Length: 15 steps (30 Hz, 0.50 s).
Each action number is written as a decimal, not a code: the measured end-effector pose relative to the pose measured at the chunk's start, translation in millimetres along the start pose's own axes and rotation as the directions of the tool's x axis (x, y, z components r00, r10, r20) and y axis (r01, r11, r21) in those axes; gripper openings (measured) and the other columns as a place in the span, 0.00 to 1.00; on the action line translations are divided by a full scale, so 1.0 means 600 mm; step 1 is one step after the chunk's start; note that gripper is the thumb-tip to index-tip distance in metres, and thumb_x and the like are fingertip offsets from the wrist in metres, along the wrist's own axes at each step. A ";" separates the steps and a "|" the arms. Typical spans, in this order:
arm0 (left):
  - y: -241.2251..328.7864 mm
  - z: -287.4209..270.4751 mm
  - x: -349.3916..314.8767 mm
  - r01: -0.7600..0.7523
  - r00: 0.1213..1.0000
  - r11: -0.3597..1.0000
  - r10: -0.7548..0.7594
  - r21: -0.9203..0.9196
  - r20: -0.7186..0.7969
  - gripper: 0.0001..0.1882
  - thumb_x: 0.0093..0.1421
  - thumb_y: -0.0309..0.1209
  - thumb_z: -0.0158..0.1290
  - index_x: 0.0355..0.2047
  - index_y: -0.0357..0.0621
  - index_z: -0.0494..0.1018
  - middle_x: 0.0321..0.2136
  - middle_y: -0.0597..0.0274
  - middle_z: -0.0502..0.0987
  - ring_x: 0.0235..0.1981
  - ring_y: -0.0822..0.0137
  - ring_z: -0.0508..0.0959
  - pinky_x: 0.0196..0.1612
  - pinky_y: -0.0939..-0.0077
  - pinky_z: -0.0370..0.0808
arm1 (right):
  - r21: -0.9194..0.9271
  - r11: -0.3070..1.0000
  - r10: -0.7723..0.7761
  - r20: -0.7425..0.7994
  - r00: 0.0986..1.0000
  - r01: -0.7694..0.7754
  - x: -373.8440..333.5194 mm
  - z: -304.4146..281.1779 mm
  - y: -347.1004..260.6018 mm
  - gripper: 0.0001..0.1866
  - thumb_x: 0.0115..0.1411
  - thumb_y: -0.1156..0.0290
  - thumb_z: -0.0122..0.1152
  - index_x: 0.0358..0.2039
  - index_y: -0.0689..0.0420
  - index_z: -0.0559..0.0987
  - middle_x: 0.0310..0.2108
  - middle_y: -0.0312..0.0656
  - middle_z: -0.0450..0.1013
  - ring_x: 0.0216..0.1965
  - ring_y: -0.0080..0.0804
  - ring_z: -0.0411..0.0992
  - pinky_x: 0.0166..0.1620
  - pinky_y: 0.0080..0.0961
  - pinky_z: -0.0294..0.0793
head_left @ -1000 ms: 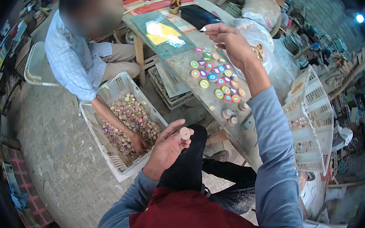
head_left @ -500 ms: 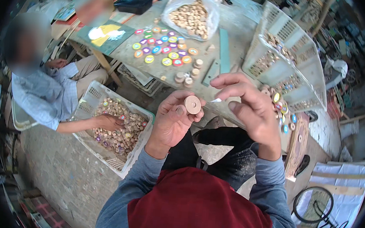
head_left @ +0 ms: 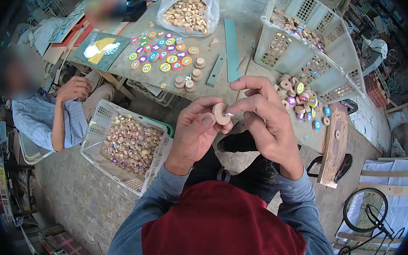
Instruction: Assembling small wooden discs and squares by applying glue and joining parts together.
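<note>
A round wooden disc with a hole or dent in its face is pinched between the thumb and fingers of my left hand. My right hand is just right of it, one finger pointing at the disc's hollow. A small white bit, perhaps paste, shows at that fingertip, touching or nearly touching the disc. The right hand's fingers are apart, with no object seen gripped. Beyond my hands, small stacks of plain wooden discs stand by the table's near edge.
On the table lie coloured round labels, a bag of wooden pieces, a green strip and a board with white paste. A crate stands right. A person sits left, by a low crate.
My right hand has moved left and in to the disc, bringing the white fingertip to it. The seated person's hand has come up out of the low crate. My view has shifted slightly.
</note>
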<state>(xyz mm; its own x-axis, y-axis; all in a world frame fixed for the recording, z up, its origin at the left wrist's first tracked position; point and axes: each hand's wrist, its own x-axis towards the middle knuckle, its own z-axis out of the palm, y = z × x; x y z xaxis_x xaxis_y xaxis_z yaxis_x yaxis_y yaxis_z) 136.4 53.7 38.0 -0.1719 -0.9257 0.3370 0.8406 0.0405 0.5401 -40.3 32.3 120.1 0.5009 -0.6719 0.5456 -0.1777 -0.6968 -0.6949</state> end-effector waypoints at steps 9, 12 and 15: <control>0.001 -0.003 -0.004 0.029 0.999 1.000 -0.029 -0.002 -0.032 0.21 0.63 0.32 0.55 0.54 0.34 0.69 0.39 0.52 0.77 0.37 0.65 0.79 0.40 0.73 0.77 | -0.135 0.989 -0.070 -0.025 0.997 0.066 0.004 0.012 0.004 0.21 0.44 0.87 0.48 0.38 0.56 0.79 0.51 0.50 0.68 0.50 0.47 0.66 0.54 0.37 0.66; 0.001 -0.007 -0.006 0.033 0.999 0.999 -0.034 -0.009 -0.034 0.21 0.64 0.32 0.54 0.54 0.34 0.69 0.40 0.52 0.78 0.38 0.65 0.80 0.40 0.73 0.77 | -0.171 0.981 -0.099 -0.022 0.995 0.093 0.005 0.014 0.007 0.21 0.44 0.87 0.48 0.38 0.56 0.79 0.51 0.50 0.68 0.50 0.48 0.67 0.54 0.39 0.66; 0.002 -0.010 -0.008 0.034 0.998 0.999 -0.035 -0.040 -0.042 0.20 0.64 0.31 0.54 0.54 0.34 0.69 0.41 0.50 0.78 0.38 0.65 0.80 0.40 0.73 0.78 | -0.184 0.979 -0.088 -0.026 0.996 0.082 0.000 0.018 0.009 0.21 0.44 0.87 0.48 0.39 0.57 0.79 0.52 0.51 0.68 0.52 0.49 0.67 0.55 0.40 0.65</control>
<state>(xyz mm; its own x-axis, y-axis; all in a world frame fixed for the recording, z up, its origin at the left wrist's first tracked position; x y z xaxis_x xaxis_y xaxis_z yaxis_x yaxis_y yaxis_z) 141.1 56.0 32.5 -0.1796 -0.9416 0.2847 0.8540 -0.0056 0.5202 -31.9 31.4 111.5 0.4925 -0.6141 0.6167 -0.2893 -0.7838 -0.5495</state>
